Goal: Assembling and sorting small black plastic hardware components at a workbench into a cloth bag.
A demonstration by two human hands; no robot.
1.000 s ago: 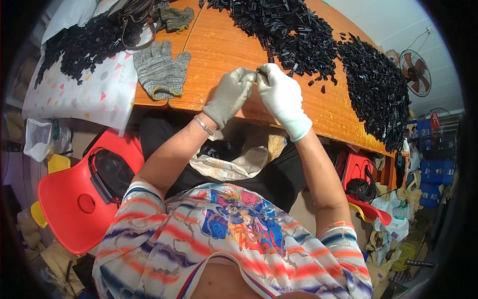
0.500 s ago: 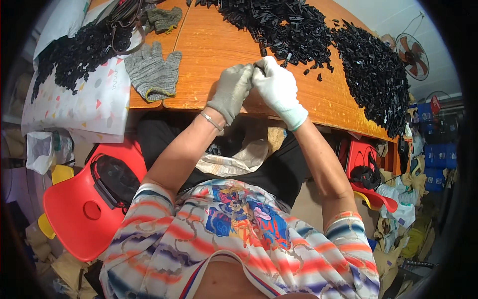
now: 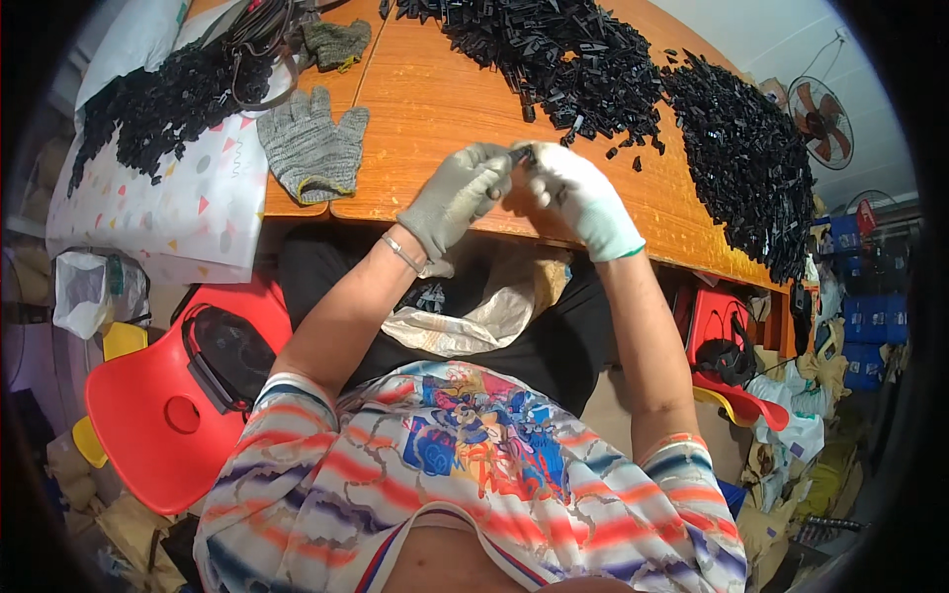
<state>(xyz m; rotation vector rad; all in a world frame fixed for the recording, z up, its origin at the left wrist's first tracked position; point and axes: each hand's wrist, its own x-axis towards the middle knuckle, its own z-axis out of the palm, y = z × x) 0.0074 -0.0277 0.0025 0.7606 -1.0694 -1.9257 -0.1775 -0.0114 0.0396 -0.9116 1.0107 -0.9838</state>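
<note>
Orange-brown wood lies bare on the table (image 3: 425, 104) around the hands, with open room far and left; its near edge passes under the wrists. The left hand (image 3: 460, 190), fingers closed, and the right hand (image 3: 576, 193), fingertips pinched, grip a small black piece (image 3: 519, 155) between them. One black heap (image 3: 563, 59) lies far, another pile (image 3: 736, 168) reaches the near edge at right; a grey glove (image 3: 314, 146) rests left, a fan (image 3: 821, 123) far right.

The left hand in a grey fabric glove (image 3: 455, 194) and the right hand in a white, green-cuffed fabric glove (image 3: 590, 205) are drawing apart from where they met 0.5 seconds ago; a small, dark, elongated piece (image 3: 520, 154), hidden then, is now showing between their fingertips.
</note>
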